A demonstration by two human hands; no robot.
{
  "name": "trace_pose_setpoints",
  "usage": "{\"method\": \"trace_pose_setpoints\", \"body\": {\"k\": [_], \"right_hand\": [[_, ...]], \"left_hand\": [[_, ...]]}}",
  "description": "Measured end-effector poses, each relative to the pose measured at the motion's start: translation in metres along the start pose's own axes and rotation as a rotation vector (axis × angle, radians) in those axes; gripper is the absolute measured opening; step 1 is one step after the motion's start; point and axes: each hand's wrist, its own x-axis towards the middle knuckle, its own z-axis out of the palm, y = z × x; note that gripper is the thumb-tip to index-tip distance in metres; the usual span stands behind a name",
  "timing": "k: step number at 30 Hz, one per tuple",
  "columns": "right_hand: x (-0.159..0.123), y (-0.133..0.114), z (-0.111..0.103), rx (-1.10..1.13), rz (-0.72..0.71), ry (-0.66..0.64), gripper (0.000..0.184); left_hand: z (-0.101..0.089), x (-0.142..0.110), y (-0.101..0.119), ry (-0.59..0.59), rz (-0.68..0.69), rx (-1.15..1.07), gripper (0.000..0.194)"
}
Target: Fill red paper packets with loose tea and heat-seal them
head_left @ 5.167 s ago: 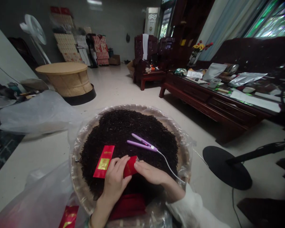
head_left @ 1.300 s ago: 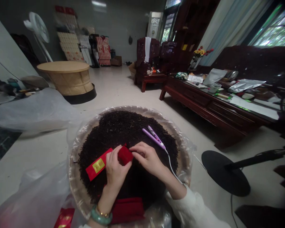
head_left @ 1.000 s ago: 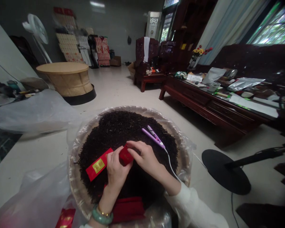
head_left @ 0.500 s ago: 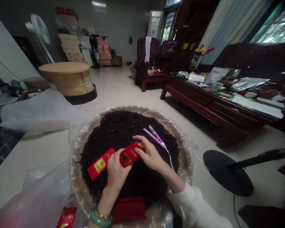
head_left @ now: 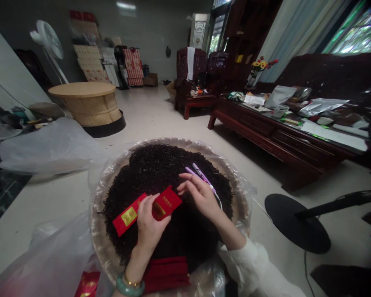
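My left hand [head_left: 150, 225] is closed around a red packet [head_left: 167, 201] with gold print, above a heap of dark dried leaves that looks like loose tea [head_left: 160, 165]. A second red packet [head_left: 128, 216] with a gold label lies on the leaves beside that hand. My right hand [head_left: 199, 196] is off the packet, its fingers apart and holding nothing. Partly behind it, a purple hair straightener [head_left: 194, 168] rests on the heap with its white cord trailing. Near my left wrist sits a stack of red packets [head_left: 168, 272]. A round, plastic-lined basket [head_left: 99, 243] contains the leaves.
Another red packet [head_left: 88, 284] lies left of the basket on clear plastic sheeting [head_left: 49, 255]. A black round stand base [head_left: 297, 222] is on the floor at right. A low wooden table [head_left: 266, 136] holds bags and papers; a wooden-topped drum-shaped basket [head_left: 86, 103] stands at back left.
My right hand has let go of the packet and moved right, towards the hair straightener. My left hand keeps hold of the packet.
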Motion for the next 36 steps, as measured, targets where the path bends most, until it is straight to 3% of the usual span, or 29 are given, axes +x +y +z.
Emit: {"method": "trace_pose_setpoints", "body": {"k": [4, 9, 12, 14, 16, 21, 23, 27, 31, 36], "right_hand": [[-0.003, 0.001, -0.012, -0.223, -0.108, 0.219, 0.031], [-0.024, -0.016, 0.009, -0.438, -0.364, 0.051, 0.023], [-0.027, -0.017, 0.024, -0.622, -0.395, 0.025, 0.022], [-0.023, -0.012, 0.024, -0.644, -0.377, 0.006, 0.025], [-0.016, -0.007, 0.019, -0.600, -0.355, -0.064, 0.026], [-0.004, -0.002, 0.003, -0.446, -0.260, -0.330, 0.033], [-0.003, 0.000, 0.003, -0.363, -0.194, -0.371, 0.036], [-0.003, 0.004, 0.009, -0.283, -0.096, -0.406, 0.040], [-0.003, 0.009, 0.014, -0.275, -0.100, -0.458, 0.043], [-0.004, 0.016, 0.012, -0.266, -0.107, -0.377, 0.042]], "left_hand": [[-0.001, -0.002, 0.000, 0.073, -0.004, -0.110, 0.054], [0.006, -0.008, 0.001, 0.132, -0.028, -0.099, 0.052], [0.007, -0.010, 0.003, 0.145, -0.075, -0.097, 0.055], [0.004, -0.009, 0.005, 0.081, -0.136, -0.140, 0.062], [-0.003, -0.003, 0.010, -0.074, -0.251, -0.249, 0.068], [-0.019, 0.012, 0.020, -0.521, -0.591, -0.710, 0.044], [-0.021, 0.013, 0.024, -0.618, -0.670, -0.853, 0.045], [-0.021, 0.011, 0.029, -0.633, -0.788, -1.012, 0.055], [-0.019, 0.010, 0.031, -0.582, -0.836, -1.058, 0.055], [-0.017, 0.010, 0.030, -0.567, -0.854, -1.089, 0.054]]}}
